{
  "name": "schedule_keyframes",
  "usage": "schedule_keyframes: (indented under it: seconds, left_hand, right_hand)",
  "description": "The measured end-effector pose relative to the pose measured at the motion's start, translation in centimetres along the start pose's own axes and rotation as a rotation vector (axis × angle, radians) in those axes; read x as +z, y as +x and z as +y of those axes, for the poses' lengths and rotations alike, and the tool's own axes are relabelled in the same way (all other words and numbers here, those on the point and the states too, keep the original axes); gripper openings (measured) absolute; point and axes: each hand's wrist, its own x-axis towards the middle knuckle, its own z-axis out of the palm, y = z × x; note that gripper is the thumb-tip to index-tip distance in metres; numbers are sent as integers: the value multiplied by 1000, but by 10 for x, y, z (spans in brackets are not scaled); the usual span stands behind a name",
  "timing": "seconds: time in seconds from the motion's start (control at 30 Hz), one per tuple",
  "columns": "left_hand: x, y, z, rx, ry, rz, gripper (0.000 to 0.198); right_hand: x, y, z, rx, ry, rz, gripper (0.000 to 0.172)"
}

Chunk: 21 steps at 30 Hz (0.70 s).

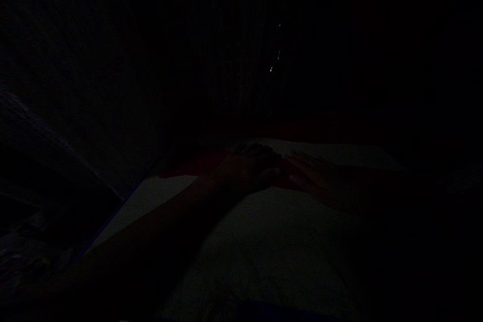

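The scene is very dark. My left hand (251,166) reaches in from the lower left and rests palm down, fingers stretched out, on a dark red strip of what looks like cloth (199,162). Just to its right, my right hand (315,171) lies flat over the same red strip, fingers extended towards the left hand. A small gap seems to separate the two hands. Beneath the strip spreads a pale, flat surface (264,241), whose material I cannot make out. Neither hand appears to grip anything.
A thin blue edge (109,219) runs along the left side of the pale surface. Beyond it rises a dim, textured wall-like surface (94,85). Small bright specks (270,69) show in the dark background. The right side is too black to read.
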Motion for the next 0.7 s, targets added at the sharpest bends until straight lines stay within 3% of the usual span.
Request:
schedule_keyframes:
  seconds: [0.3,0.43,0.7]
  left_hand:
    - [0,1,3,-3,18,-37,65]
    - [1,0,2,19,33,-17,64]
    - [6,1,-4,34,50,4,65]
  right_hand:
    - [-14,0,-11,6,14,88,68]
    - [-10,0,-12,41,1,24,70]
    - [-13,0,-17,54,17,24,71]
